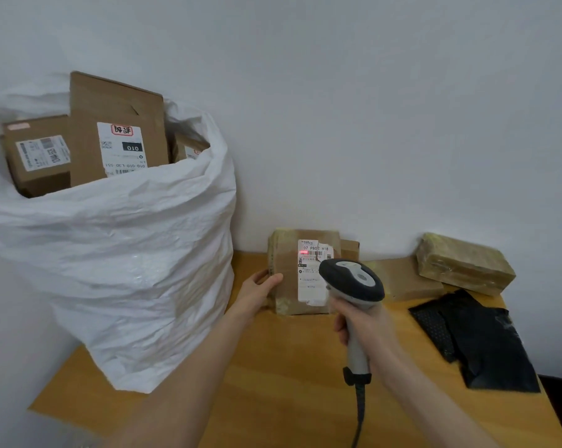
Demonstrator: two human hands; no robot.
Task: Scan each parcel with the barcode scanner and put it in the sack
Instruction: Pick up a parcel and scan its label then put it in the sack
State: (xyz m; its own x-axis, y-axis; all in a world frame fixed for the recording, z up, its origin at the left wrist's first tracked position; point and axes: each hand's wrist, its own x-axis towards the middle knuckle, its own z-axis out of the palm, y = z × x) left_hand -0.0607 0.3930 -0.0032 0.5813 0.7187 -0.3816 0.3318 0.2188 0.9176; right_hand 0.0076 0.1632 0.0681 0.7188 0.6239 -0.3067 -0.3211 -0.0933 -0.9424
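Right hand (367, 328) aims scanner (352, 279); left hand (257, 291) grips parcel (286, 273) edge.

You see a white sack (121, 253), brown parcels, a grey-and-black scanner (354, 282), a black dotted mailer (476, 341), and a yellowish wooden bench (273, 383).

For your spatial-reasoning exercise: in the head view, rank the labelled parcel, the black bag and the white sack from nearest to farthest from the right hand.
1. Labelled parcel: just beyond the right hand, propped at the wall.
2. Black bag: lying flat to its right.
3. White sack: far left, past the left hand.
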